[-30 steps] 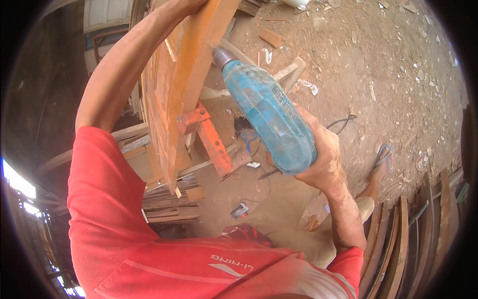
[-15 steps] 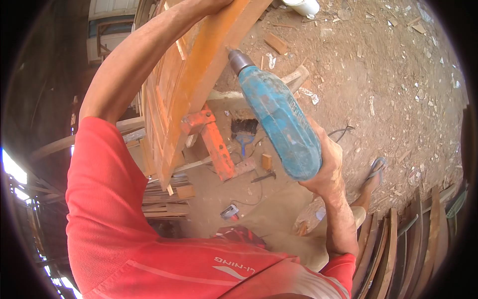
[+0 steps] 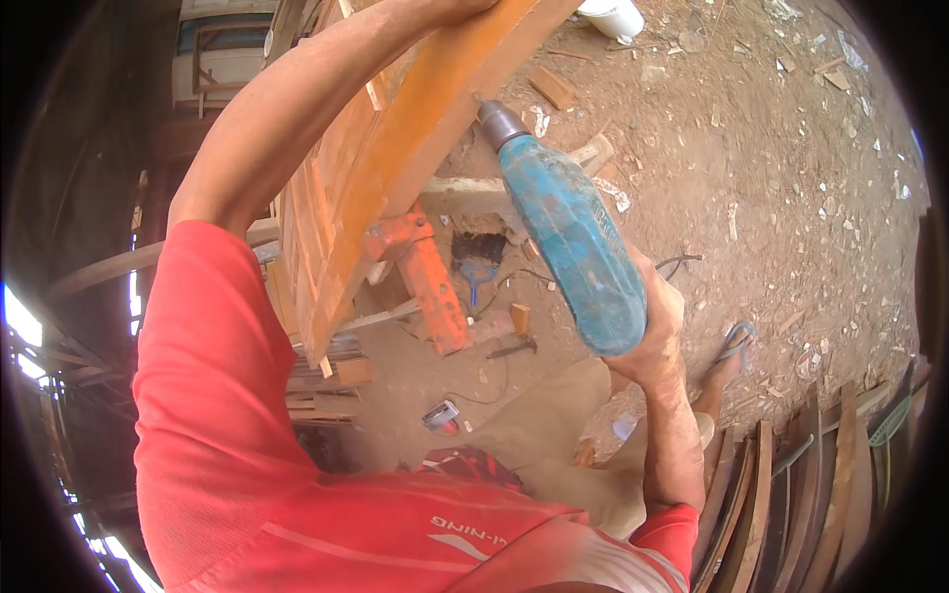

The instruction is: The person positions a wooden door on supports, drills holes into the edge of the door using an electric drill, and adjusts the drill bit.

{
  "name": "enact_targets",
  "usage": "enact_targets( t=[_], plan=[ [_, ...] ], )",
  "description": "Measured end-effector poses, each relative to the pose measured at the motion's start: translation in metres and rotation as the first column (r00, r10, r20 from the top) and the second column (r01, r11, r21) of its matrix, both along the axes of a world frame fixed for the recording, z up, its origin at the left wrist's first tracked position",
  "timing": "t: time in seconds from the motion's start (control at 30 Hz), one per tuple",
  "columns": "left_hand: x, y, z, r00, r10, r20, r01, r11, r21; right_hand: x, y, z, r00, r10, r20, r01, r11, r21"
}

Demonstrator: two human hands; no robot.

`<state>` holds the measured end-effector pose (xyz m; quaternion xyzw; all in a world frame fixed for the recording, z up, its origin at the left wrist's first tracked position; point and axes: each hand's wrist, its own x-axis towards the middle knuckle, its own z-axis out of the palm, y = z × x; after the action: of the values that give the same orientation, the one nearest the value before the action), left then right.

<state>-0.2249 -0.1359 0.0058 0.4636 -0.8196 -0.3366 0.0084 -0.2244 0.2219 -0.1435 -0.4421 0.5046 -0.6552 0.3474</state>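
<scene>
My right hand (image 3: 659,321) is wrapped around the handle of a worn blue power drill (image 3: 573,242). The drill's grey chuck points up and left at the edge of a varnished wooden panel, perhaps a door (image 3: 415,128), and its tip meets or nearly meets the wood; the bit is too small to make out. Across the panel's upper part stretches my left arm. Only the base of my left hand (image 3: 474,6) shows at the top border, by the panel's upper edge, with its fingers out of sight. Beneath the panel is an orange clamp-like metal piece (image 3: 430,287).
A hammer (image 3: 512,349), a blue-handled brush (image 3: 479,267) and a small power tool (image 3: 442,415) lie on the dirt floor. Long wooden strips (image 3: 791,494) stand at lower right. A white bucket (image 3: 613,18) is at the top. Wood scraps and a cable litter the ground.
The panel, drill and my left arm appear slightly further right in view, mostly from a small camera shift. The drill's chuck stays at the panel's edge, and my right hand keeps its grip.
</scene>
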Motion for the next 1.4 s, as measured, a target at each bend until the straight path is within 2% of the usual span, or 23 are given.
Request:
enact_targets(
  t=[0.4,0.83,1.1,1.2,1.33,1.4],
  plan=[
    [-0.001,0.005,0.002,1.0,-0.02,0.023,0.021,1.0,-0.022,-0.009,0.001,0.004,0.997,0.081,-0.016,-0.08,0.995,0.054],
    [-0.006,0.004,0.01,1.0,-0.028,0.009,0.029,0.998,-0.052,-0.009,-0.003,0.011,0.997,0.072,0.017,-0.073,0.997,0.037],
    [-0.007,0.002,0.012,0.999,-0.035,0.013,0.036,0.996,-0.077,-0.012,-0.003,0.007,0.997,0.07,-0.036,-0.069,0.997,0.039],
    [-0.007,0.001,0.012,0.999,-0.053,0.005,0.054,0.994,-0.099,-0.016,-0.002,0.006,0.992,0.119,-0.03,-0.117,0.99,0.08],
    [0.001,-0.002,0.009,0.991,-0.132,-0.015,0.126,0.97,-0.206,-0.015,-0.001,0.008,0.99,0.122,-0.069,-0.115,0.989,0.09],
    [0.005,-0.002,0.008,0.975,-0.206,0.079,0.22,0.861,-0.459,-0.018,-0.001,0.007,0.989,0.117,-0.094,-0.109,0.99,0.086]
  ],
)
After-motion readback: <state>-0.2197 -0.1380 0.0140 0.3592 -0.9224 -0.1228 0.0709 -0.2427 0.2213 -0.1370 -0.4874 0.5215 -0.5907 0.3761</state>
